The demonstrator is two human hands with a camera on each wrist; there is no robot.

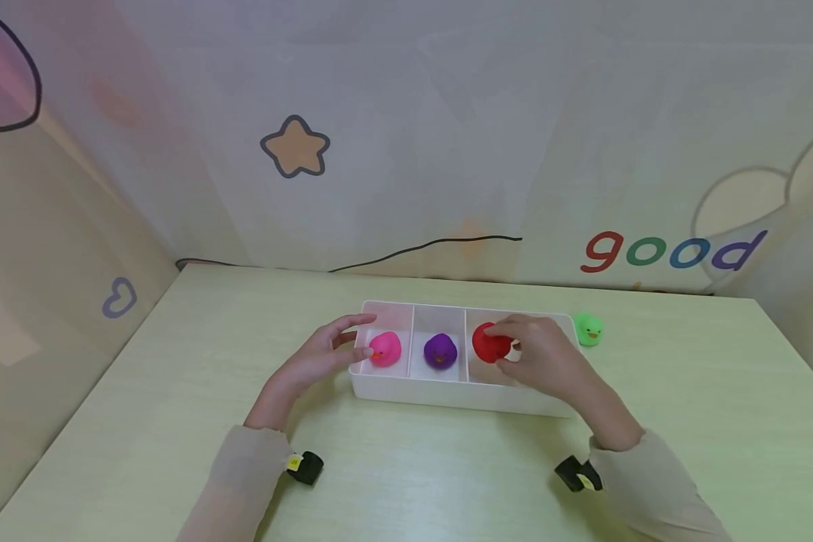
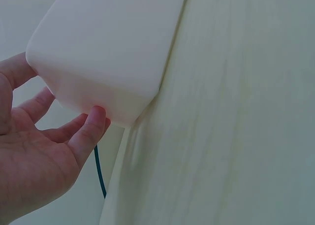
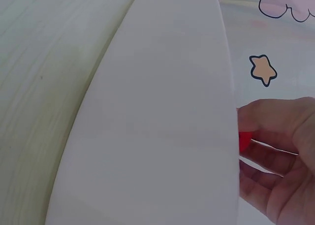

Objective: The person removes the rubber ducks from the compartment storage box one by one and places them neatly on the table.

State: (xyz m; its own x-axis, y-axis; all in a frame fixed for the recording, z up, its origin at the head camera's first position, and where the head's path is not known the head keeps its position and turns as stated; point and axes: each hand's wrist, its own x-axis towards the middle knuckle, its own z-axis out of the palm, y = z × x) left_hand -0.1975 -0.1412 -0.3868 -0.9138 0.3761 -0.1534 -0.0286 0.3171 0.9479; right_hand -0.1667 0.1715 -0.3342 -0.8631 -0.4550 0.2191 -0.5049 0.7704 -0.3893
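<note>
The right hand pinches a red duck between thumb and fingertips, the grip clamped on it at the right compartment of the white box. The left hand has its thumb and fingers spread apart at the box's left end. A pink duck sits in the box's left compartment, a purple duck in its middle one; a green duck is on the counter, just beside the box's far right corner. Only the left wrist view shows the box's outer end wall with fingers against it, and a dark cord beyond. In the right wrist view, the box's side hides most of the red duck, leaving a sliver past the rim.
</note>
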